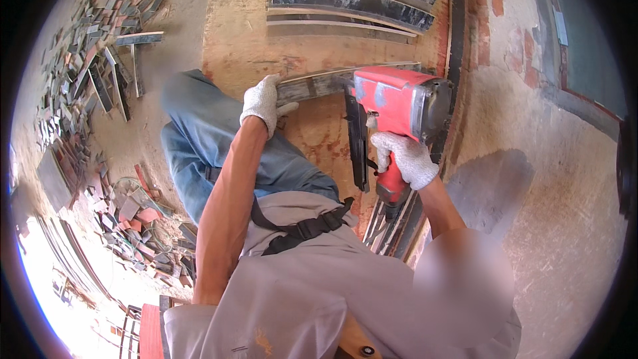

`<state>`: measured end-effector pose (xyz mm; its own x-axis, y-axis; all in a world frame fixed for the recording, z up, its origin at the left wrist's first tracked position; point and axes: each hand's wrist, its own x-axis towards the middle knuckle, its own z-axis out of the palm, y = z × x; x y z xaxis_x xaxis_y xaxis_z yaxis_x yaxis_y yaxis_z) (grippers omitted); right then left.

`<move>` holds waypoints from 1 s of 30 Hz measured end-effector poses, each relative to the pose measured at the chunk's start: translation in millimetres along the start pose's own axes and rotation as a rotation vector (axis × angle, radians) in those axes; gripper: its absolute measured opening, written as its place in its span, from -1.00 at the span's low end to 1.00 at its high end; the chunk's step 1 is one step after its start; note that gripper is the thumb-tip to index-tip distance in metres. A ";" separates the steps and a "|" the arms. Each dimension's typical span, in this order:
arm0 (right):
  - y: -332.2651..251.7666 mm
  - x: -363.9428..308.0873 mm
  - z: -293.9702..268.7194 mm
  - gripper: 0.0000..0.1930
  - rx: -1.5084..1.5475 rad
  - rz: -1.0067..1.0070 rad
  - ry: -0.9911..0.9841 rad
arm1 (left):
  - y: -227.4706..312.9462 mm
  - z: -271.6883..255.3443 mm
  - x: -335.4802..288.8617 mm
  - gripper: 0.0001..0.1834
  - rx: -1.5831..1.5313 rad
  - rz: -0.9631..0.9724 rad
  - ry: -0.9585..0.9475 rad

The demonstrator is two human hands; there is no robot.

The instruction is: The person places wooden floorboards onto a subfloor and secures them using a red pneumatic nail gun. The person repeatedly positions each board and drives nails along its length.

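In a pale knit work glove, my right hand (407, 159) is wrapped round the handle of a red nail gun (392, 98) with a black magazine. The gun's nose end hangs over the right part of a narrow, dark-stained wooden strip (320, 85). My left hand (263, 101), gloved the same way, grips that strip's left end, with the thumb stretched along its near side. The strip lies crosswise on a brown wooden board (325, 134) in front of me. Whether the nose touches the wood is hidden behind the gun's body.
Several dark planks (352, 5) lie in rows at the board's far end. A heap of wood offcuts (86, 80) covers the floor on the left. Along the right runs a dark rail (456, 33) beside a worn plaster wall (505, 20). Long strips (399, 229) lie near my right side.
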<state>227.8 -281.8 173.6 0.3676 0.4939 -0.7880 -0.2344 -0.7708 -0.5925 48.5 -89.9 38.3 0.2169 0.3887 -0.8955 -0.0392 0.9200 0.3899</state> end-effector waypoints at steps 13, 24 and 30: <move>8.9 13.0 25.6 -0.77 -0.070 -0.035 -0.160 | -4.8 -6.2 4.5 -0.68 0.130 0.050 -0.064; -1.6 7.2 43.0 -0.80 -0.178 0.024 -0.160 | -4.9 -4.4 4.8 -0.66 -0.044 -0.012 -0.058; -12.9 -0.1 53.0 -0.79 -0.077 -0.032 -0.122 | -5.4 -6.7 8.0 -0.68 -0.047 -0.052 -0.023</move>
<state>183.0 -250.6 172.4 0.2604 0.5606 -0.7861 -0.1526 -0.7800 -0.6068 44.0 -91.4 27.6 0.2425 0.3394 -0.9088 -0.0727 0.9405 0.3319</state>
